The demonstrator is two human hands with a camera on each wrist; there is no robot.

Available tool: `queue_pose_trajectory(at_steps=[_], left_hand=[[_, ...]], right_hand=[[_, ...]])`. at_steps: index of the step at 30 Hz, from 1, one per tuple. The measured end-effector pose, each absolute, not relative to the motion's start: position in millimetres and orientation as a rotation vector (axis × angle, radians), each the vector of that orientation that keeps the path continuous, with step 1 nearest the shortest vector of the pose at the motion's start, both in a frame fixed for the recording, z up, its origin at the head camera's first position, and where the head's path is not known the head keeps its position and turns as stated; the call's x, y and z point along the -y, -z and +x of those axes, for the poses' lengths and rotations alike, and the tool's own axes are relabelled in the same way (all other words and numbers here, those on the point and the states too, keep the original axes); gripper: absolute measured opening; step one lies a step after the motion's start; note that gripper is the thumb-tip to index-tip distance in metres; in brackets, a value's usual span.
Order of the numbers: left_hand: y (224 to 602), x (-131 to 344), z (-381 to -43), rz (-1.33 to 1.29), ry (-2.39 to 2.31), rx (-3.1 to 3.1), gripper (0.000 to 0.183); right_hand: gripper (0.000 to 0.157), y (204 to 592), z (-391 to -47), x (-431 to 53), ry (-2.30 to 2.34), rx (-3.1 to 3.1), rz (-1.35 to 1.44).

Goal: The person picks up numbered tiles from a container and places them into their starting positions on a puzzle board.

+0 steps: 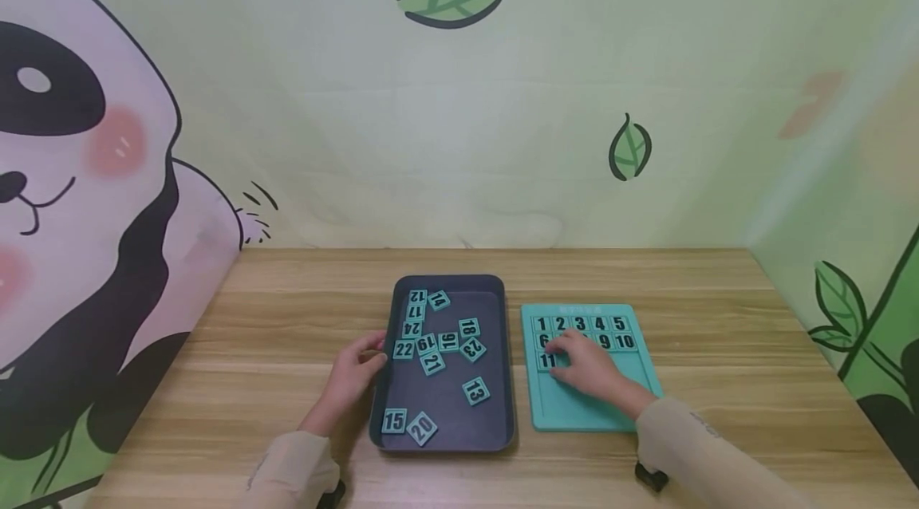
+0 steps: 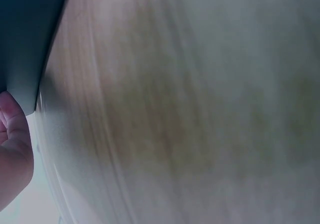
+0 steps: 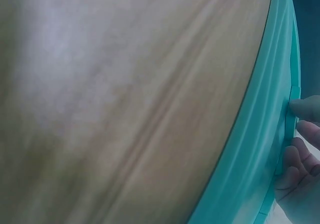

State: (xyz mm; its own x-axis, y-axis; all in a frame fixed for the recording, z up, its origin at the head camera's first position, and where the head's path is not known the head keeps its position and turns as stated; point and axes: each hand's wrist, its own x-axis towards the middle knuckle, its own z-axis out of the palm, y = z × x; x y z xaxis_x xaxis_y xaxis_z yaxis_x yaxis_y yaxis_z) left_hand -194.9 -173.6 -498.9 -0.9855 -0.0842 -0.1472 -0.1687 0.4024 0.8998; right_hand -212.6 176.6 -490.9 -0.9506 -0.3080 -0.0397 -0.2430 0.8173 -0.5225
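My right hand (image 1: 590, 365) is over the teal number board (image 1: 589, 413), thumb and forefinger at the edges of the number 11 tile (image 1: 548, 361). In the right wrist view the fingertips (image 3: 305, 109) touch a raised teal piece on the board. Tiles 1 to 5 fill the top row; the hand partly hides the row below, where 6, 9 and 10 show. The left hand (image 1: 352, 372) holds the left rim of a dark tray (image 1: 445, 441). In the left wrist view its thumb or finger (image 2: 12, 111) meets the tray wall.
Several loose number tiles lie in the tray at various angles, among them the 12 tile (image 1: 418, 297), the 13 tile (image 1: 476, 391) and the 20 tile (image 1: 422, 429). Tray and board stand side by side on a wooden table (image 1: 287, 293). A printed cloth (image 1: 502, 134) hangs behind.
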Motion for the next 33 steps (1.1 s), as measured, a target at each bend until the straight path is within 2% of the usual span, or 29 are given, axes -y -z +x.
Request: queue_pose_trajectory(at_steps=[12,33], left_hand=[[500.6,173.6,-195.8,-0.242,-1.661,-2.562,0.038],[498.2,174.1,-194.0,-0.245,-1.64,-2.556,0.038]], right_hand=[[0.029,474.0,-213.6,-161.1,0.893,-2.887,-0.554],[0.033,453.3,-211.9,-98.0,1.085,-2.667,-0.806]])
